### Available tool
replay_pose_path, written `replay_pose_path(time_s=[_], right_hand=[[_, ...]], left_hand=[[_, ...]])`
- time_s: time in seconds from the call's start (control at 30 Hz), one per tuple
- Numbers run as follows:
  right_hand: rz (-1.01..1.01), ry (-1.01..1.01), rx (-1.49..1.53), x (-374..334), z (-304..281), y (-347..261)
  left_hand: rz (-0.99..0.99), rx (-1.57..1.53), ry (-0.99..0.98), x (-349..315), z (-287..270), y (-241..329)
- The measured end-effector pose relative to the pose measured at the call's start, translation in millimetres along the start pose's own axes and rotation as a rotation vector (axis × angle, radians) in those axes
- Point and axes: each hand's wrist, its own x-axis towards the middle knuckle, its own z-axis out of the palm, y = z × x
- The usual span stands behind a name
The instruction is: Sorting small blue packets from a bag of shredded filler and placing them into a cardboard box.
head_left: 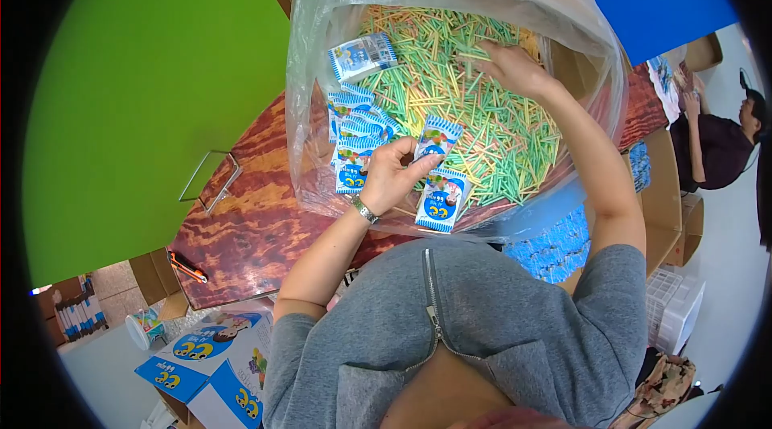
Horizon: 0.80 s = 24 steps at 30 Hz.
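One blue-and-white packet lies at the near edge of the clear plastic bag, and just beyond it I see the person's left hand pinching a second packet between thumb and fingers. More packets overlap along the bag's left edge. Farther in, toward the far right corner, the right hand is among the pastel sticks; I can't tell whether its fingers grip any. Another packet rests near the far left corner
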Motion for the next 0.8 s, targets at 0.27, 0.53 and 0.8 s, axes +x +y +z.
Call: replay_pose_path(time_s=[0.27, 0.53, 0.8], right_hand=[[0.157, -0.264, 0.927, -21.4, 13.2, 14.4], [0.385, -0.294, 1.597, -43.1, 42.9, -20.5], [0.358, 0.028, 1.753, -42.0, 47.7, -40.3]], left_hand=[[-0.042, -0.335, 0.001, 18.3, 0.3, 16.0], [-0.066, -0.712, 0.137, 41.5, 16.0, 27.7], [-0.156, -1.052, 0.044, 47.2, 23.9, 33.7]])
